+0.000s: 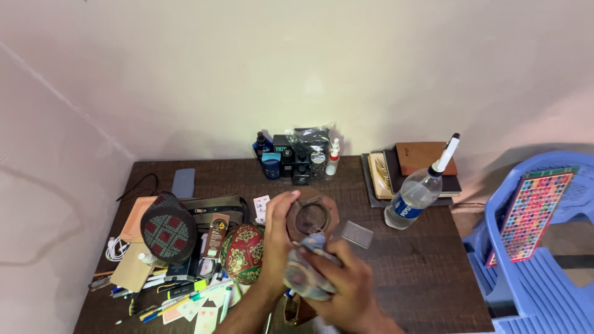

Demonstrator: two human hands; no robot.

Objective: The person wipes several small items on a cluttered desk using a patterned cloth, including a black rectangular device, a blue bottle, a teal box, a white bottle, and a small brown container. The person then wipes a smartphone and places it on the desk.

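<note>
Two bare hands, left hand (276, 238) and right hand (346, 281), meet over one octagonal wooden box (311, 216) on one dark wooden desk (408, 272). Also counted: two embroidered caps, dark cap (167, 230) and red cap (243, 252), one plastic water bottle (416, 195), one clear plastic case (357, 234), one blue plastic chair (544, 272).

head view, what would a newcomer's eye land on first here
The eye goes to the two hands at bottom centre: the left hand grips a round brown wooden container while the right hand holds a bunched patterned cloth against it. Next come the red-and-green embroidered cap just left of them, and the clear plastic water bottle standing to the right on the dark wooden table.
</note>
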